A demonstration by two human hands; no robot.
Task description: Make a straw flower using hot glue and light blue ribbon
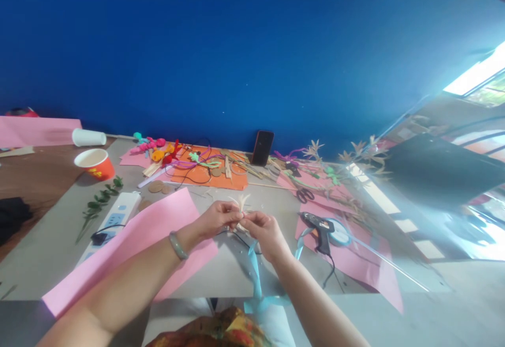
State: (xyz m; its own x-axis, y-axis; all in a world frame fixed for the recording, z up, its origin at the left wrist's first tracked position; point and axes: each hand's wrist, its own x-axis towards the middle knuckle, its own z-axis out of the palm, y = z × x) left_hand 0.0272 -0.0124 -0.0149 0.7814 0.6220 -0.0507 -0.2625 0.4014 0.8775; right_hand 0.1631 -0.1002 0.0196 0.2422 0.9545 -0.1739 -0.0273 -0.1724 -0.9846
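My left hand (221,217), with a bangle on its wrist, pinches a small pale spiky flower (242,199) above the table. My right hand (263,228) meets it at the flower's base, thumb and forefinger pressed together there. The fingers hide the lower part of the flower. A light blue ribbon (254,270) hangs beside my right hand and trails over the table's front edge to my lap. Pink paper (179,220) lies under my left forearm. To the right, a black glue gun (321,228) rests on more pink paper beside a ribbon roll (340,233).
Scissors (305,195) lie behind the glue gun. A phone (262,148) leans on the blue wall. Orange paper (209,177) carries sticks and coloured stems. A paper cup (95,164), a green sprig (103,198) and a power strip (118,212) are at left; pale spiky flowers (314,150) stand at right.
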